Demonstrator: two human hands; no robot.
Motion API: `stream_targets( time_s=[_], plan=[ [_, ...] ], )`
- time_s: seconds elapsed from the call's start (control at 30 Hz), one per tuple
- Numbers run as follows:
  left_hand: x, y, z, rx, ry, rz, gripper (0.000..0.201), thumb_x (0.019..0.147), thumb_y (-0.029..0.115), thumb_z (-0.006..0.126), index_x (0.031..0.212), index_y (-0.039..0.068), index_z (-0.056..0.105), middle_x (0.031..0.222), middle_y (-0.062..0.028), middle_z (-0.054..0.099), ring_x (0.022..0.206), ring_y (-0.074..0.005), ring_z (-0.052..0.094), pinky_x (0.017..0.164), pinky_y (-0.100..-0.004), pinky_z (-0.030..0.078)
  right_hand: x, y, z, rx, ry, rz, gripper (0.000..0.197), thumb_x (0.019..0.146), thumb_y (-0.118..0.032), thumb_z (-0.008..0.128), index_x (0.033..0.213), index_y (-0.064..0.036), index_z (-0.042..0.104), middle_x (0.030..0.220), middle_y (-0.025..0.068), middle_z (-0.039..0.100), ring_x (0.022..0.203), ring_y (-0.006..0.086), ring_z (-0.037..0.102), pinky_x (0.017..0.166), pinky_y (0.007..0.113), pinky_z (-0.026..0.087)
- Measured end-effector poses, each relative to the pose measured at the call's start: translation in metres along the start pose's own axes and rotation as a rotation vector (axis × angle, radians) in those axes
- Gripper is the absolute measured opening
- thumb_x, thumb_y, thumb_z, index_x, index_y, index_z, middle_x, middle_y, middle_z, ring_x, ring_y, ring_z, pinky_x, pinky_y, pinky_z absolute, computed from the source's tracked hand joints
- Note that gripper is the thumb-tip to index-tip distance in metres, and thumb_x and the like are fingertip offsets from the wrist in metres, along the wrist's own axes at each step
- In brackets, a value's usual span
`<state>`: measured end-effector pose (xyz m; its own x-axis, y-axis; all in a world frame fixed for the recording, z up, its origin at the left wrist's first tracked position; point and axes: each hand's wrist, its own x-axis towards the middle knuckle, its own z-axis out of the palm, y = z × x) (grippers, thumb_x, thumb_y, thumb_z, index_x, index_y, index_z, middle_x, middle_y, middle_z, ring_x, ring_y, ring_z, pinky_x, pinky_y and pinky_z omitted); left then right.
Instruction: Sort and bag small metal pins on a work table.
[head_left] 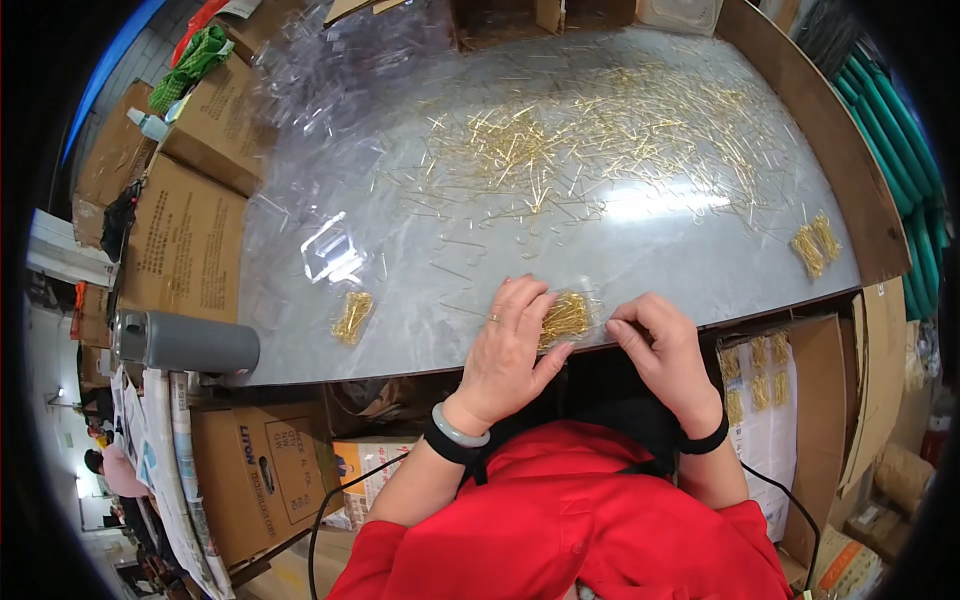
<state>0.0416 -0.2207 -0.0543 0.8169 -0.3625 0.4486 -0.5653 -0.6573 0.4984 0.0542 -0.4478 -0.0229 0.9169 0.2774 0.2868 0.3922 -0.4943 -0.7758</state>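
Observation:
A small clear plastic bag (567, 318) packed with gold metal hooks lies at the table's front edge, between my two hands. My left hand (508, 340) rests over the bag's left end, fingers stretched flat and thumb apart along its near edge. At the bag's right end, my right hand (662, 352) is closed in a pinch, thumb and forefinger at the edge of the clear plastic. Whatever part of the bag sits under the left palm is hidden.
Loose gold hooks (640, 130) spread across the grey table (400, 330). Empty clear bags (330, 110) pile up at far left. Filled packets lie left (352, 318) and right (815, 245). A grey bottle (190, 342) stands at the left edge; an open carton (825, 400) holds more packets below right.

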Motion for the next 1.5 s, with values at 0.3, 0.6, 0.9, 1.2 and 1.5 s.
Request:
stream_targets(
  time_s=[0.3, 0.6, 0.9, 1.2, 1.5],
  plan=[
    [-0.001, 0.003, 0.000, 0.053, -0.026, -0.007, 0.061, 0.090, 0.024, 0.070, 0.138, -0.002, 0.045, 0.139, -0.0211, 0.045, 0.133, -0.0442, 0.043, 0.115, -0.0529, 0.036, -0.012, -0.008, 0.032, -0.129, 0.219, -0.057, 0.007, 0.088, -0.009, 0.074, 0.094, -0.0057, 0.070, 0.077, 0.0106, 0.060, 0.069, 0.0292, 0.063, 0.060, 0.037, 0.050],
    [-0.002, 0.004, 0.004, 0.097, 0.006, -0.010, 0.059, 0.089, 0.023, 0.071, 0.137, -0.001, 0.047, 0.138, -0.0205, 0.043, 0.134, -0.0457, 0.042, 0.115, -0.0553, 0.036, 0.006, -0.001, 0.027, -0.039, 0.167, 0.116, 0.010, 0.089, -0.012, 0.073, 0.091, -0.0027, 0.070, 0.080, 0.0118, 0.065, 0.066, 0.0263, 0.066, 0.061, 0.036, 0.052],
    [-0.003, 0.003, 0.005, 0.112, 0.018, 0.005, 0.061, 0.085, 0.023, 0.074, 0.133, -0.003, 0.049, 0.134, -0.0194, 0.043, 0.134, -0.0414, 0.042, 0.117, -0.0566, 0.035, 0.011, -0.001, 0.025, -0.021, 0.085, 0.208, 0.012, 0.090, -0.013, 0.071, 0.092, -0.0012, 0.070, 0.081, 0.0134, 0.067, 0.068, 0.0249, 0.067, 0.063, 0.034, 0.052],
    [-0.004, 0.002, 0.007, 0.090, 0.038, 0.009, 0.061, 0.086, 0.021, 0.074, 0.136, -0.002, 0.049, 0.134, -0.0199, 0.042, 0.135, -0.0444, 0.041, 0.115, -0.0569, 0.036, 0.014, -0.001, 0.027, -0.012, 0.090, 0.204, 0.012, 0.090, -0.013, 0.071, 0.091, -0.0007, 0.069, 0.079, 0.0146, 0.066, 0.066, 0.0264, 0.065, 0.063, 0.036, 0.052],
    [-0.006, 0.001, 0.006, 0.052, 0.050, -0.006, 0.061, 0.086, 0.021, 0.074, 0.136, -0.002, 0.048, 0.131, -0.0194, 0.043, 0.133, -0.0431, 0.043, 0.115, -0.0559, 0.037, 0.008, -0.017, 0.039, -0.148, 0.137, 0.009, 0.004, 0.091, -0.008, 0.070, 0.092, -0.0039, 0.068, 0.080, 0.0138, 0.062, 0.070, 0.0326, 0.063, 0.061, 0.040, 0.049]
  ],
)
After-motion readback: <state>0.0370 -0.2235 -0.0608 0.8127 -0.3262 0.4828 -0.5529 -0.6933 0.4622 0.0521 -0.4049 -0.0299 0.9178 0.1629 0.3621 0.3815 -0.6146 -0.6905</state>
